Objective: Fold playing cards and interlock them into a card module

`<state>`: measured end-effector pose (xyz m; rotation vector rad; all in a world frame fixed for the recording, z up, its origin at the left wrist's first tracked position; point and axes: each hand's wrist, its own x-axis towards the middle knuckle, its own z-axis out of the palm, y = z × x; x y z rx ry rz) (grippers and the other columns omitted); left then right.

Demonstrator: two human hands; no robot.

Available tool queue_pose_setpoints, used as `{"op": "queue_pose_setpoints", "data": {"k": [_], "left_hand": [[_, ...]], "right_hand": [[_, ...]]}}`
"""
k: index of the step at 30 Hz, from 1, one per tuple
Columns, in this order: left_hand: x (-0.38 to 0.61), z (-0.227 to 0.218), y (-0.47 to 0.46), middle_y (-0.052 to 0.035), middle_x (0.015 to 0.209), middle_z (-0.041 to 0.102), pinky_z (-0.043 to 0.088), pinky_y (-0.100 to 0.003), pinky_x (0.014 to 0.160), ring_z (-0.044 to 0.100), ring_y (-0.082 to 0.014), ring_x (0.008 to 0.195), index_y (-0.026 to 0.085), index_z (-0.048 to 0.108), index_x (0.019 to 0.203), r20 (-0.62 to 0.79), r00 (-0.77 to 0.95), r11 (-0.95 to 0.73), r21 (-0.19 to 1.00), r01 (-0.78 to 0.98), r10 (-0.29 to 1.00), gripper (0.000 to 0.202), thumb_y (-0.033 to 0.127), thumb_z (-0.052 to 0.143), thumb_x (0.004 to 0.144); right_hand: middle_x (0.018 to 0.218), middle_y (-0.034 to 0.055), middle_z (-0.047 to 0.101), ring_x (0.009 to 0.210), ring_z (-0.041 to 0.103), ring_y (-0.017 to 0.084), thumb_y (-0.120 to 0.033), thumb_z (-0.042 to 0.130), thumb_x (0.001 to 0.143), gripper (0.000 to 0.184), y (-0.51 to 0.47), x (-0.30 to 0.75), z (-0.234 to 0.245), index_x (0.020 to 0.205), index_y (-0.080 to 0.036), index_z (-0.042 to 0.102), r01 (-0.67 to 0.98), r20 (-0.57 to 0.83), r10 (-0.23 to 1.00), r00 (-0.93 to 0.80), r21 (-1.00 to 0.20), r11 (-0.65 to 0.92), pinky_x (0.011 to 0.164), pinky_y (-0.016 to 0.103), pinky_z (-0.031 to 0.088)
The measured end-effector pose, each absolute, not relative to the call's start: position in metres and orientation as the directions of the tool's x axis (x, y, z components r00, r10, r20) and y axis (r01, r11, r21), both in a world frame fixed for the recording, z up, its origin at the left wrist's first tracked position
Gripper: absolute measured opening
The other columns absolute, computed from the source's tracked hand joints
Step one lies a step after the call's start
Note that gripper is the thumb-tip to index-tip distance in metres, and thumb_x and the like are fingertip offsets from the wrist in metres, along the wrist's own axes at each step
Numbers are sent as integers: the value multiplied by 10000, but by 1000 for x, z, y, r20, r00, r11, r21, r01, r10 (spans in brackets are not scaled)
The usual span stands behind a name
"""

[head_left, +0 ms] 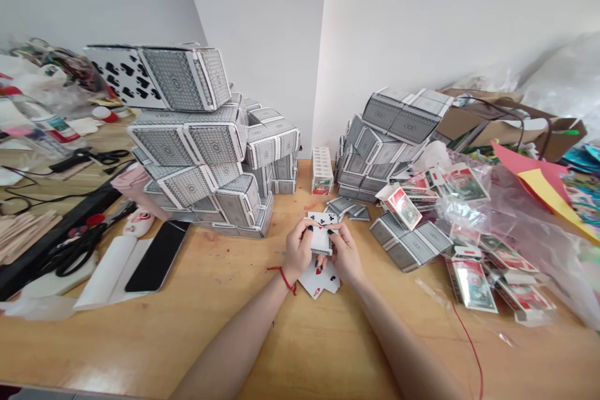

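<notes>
Both hands meet over the middle of the wooden table around folded playing cards (321, 240). My left hand (298, 246), with a red string bracelet on its wrist, grips their left side with the thumb on top. On the right side, the thumb and fingers of my right hand (345, 249) pinch the same cards. Loose playing cards (315, 286), one an ace of hearts, lie face up beneath the hands. Just beyond is a small pile of face-down cards (347, 207). Parts of the held cards are hidden by the fingers.
Stacked blocks made of playing cards rise at left (197, 144) and right (384, 144). A row of card boxes (322, 170) stands between them. Opened card boxes (471, 281) and plastic wrap (529, 219) crowd the right. A phone (157, 257) and black scissors (79, 244) lie left.
</notes>
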<state>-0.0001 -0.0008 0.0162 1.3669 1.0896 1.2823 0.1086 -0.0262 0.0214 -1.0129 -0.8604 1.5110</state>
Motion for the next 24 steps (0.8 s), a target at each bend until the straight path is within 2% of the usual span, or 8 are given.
{"op": "queue_pose_setpoints", "data": {"k": [5,8,12,16,20,22,24], "left_hand": [[-2,15,0,4,619,526,367,-217,508,473,-120,561,193,545,683,172,26,-173,985,28,985,139,249,425,724],[-6,16,0,2,614,518,349,-216,498,455,-114,545,182,528,651,214,56,-216,976,24,975,155,235,400,722],[-11,16,-2,4,572,490,327,-224,484,425,-111,510,178,506,621,288,130,-293,956,20,949,148,216,388,701],[-10,16,-4,10,578,463,334,-221,491,415,-105,508,178,489,656,324,126,-328,945,10,938,116,214,391,705],[-5,19,-3,-21,781,555,393,-229,578,506,-123,638,181,496,917,299,118,-303,953,14,947,211,262,459,726],[-3,21,-3,-19,770,568,388,-222,578,508,-119,631,179,520,896,261,145,-277,955,104,955,207,300,500,729],[-2,22,-2,-2,677,559,368,-211,551,486,-107,577,175,550,796,232,152,-260,945,199,961,173,332,509,737]], "right_hand": [[493,-59,518,368,546,165,-337,406,740,191,-27,110,25,902,-243,369,-432,-184,974,-131,-874,-223,313,262,434],[558,-36,548,390,569,166,-411,400,759,270,-26,111,26,955,-227,379,-473,-218,952,-216,-829,-298,304,258,439],[539,-31,552,386,569,165,-459,489,743,291,-25,111,22,848,-204,396,-438,-245,928,-281,-827,-351,310,257,450],[499,-53,542,375,558,154,-452,519,740,278,-25,112,19,784,-221,371,-392,-195,955,-223,-879,-271,326,252,452],[513,-49,547,376,551,153,-458,481,765,254,-26,113,21,830,-227,399,-298,-133,986,-99,-942,-157,322,255,444],[558,-36,555,409,565,153,-450,469,775,238,-26,113,23,839,-226,422,-244,-101,992,-68,-963,-115,332,254,450],[607,-27,555,433,574,148,-437,467,780,219,-27,113,23,831,-225,443,-197,-72,996,-58,-977,-82,340,251,455]]}}
